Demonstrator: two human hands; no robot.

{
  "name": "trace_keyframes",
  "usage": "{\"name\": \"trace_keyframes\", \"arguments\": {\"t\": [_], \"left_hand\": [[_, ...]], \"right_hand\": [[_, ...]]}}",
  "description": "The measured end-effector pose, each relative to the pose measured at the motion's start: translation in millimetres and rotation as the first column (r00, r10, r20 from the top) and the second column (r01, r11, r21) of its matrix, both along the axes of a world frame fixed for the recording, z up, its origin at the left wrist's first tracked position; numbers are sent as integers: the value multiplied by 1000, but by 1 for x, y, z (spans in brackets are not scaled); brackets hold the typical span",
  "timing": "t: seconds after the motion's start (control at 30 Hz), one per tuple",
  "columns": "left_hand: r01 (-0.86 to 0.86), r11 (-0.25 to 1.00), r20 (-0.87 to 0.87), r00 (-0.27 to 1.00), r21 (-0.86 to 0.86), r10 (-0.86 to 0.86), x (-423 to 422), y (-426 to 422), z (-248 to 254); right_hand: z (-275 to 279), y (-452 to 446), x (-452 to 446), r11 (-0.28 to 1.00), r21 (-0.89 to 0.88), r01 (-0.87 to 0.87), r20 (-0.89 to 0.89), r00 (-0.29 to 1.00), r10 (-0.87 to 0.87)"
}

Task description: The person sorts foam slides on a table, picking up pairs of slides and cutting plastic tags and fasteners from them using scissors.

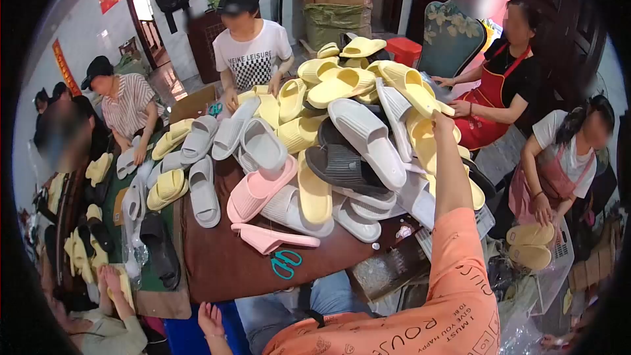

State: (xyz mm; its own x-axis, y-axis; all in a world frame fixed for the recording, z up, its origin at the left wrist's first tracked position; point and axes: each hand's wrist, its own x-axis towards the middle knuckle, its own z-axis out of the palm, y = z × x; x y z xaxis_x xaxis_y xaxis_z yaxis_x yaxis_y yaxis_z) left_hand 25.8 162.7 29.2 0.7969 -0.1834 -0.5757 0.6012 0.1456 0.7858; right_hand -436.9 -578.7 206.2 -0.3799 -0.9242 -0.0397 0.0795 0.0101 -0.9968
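My right hand (443,122) reaches across to the right side of a large slipper pile and is closed on the toe end of a yellow slipper (409,85). My left hand (211,320) is low near my lap, palm up with its fingers apart, holding nothing. In the pile, a grey slipper (368,141) leans over a black slipper (345,169). A pink slipper (261,192) lies at the front, with another pink slipper (276,238) just below it. Teal-handled scissors (286,264) rest on the brown table covering (227,260) near its front edge.
Several people sit or stand around the table, one in a red apron (496,92) at the right. A person at far right handles beige slippers (530,246) over a white crate (556,276). A blue container (197,329) is beside my lap.
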Motion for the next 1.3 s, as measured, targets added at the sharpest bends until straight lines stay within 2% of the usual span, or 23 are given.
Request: {"name": "trace_keyframes", "arguments": {"t": [0.13, 0.27, 0.33, 0.4, 0.43, 0.53, 0.57, 0.6, 0.67, 0.7, 0.73, 0.77, 0.8, 0.83, 0.9, 0.93, 0.97, 1.03, 1.07, 1.13, 1.17, 1.23, 1.3], "left_hand": [[141, 985, 123, 984, -94, -129, -8, -62, 36], [304, 946, 200, 939, -113, -278, -25, -102, 58], [351, 925, 209, 924, -141, -319, -32, -113, 60], [361, 925, 206, 920, -117, -333, -44, -129, 70], [365, 926, 211, 917, -97, -339, -51, -138, 78], [437, 877, 292, 881, -202, -372, -59, -152, 70], [422, 903, 274, 880, -80, -388, -66, -163, 84], [455, 864, 335, 865, -215, -373, -69, -168, 90], [447, 891, 459, 810, -81, -365, -72, -186, 106], [442, 882, 512, 802, -163, -307, -71, -194, 120], [452, 868, 575, 774, -206, -267, -70, -199, 129], [476, 818, 564, 791, -323, -237, -70, -200, 138], [474, 828, 618, 758, -300, -209, -69, -199, 147], [491, 833, 670, 711, -254, -215, -65, -197, 150], [444, 859, 710, 689, -256, -144, -61, -182, 171], [432, 860, 737, 668, -272, -103, -56, -178, 166], [443, 775, 681, 732, -451, -23, -56, -171, 169], [388, 822, 688, 725, -417, 7, -49, -148, 159], [332, 865, 701, 712, -376, 32, -47, -133, 154], [280, 797, 436, 900, -535, -23, -49, -97, 160], [231, 752, 352, 936, -617, 2, -50, -87, 150], [234, 879, 447, 894, -415, -28, -52, -76, 118], [231, 927, 378, 919, -295, -108, -54, -67, 89]], "right_hand": [[22, 16, 13, 981, 132, -142, 83, 988, 131], [53, 42, 39, 969, -149, -196, 339, 910, 236], [76, 52, 61, 943, -209, -259, 252, 917, 308], [94, 62, 74, 850, -393, -350, -1, 925, 380], [109, 83, 93, 857, -436, -275, 24, 948, 316], [125, 97, 114, 757, -500, -420, -103, 897, 430], [125, 97, 121, 706, -511, -490, 137, 764, 630], [109, 70, 116, 654, -549, -520, 126, 723, 679], [139, 150, 144, 656, -517, -550, 211, 660, 721], [155, 190, 159, 656, -500, -565, 256, 628, 735], [128, 154, 144, 447, -546, -708, 171, 428, 888], [127, 189, 160, 431, -529, -731, 214, 377, 901], [126, 226, 179, 416, -510, -752, 259, 327, 909], [114, 260, 196, 420, -582, -696, 1, 516, 857], [134, 362, 215, 505, -392, -769, 403, 349, 846], [119, 389, 224, 568, -292, -770, 488, 390, 780], [103, 416, 234, 622, -188, -760, 569, 432, 700], [72, 454, 242, 427, -197, -882, 732, 158, 663], [72, 483, 251, 528, -77, -846, 814, 252, 523], [53, 511, 260, 454, -67, -889, 850, 187, 492], [25, 507, 258, 338, -127, -933, 832, 85, 548], [17, 525, 266, 329, -92, -940, 822, 115, 558], [7, 538, 271, 301, -25, -953, 814, 155, 560]]}}
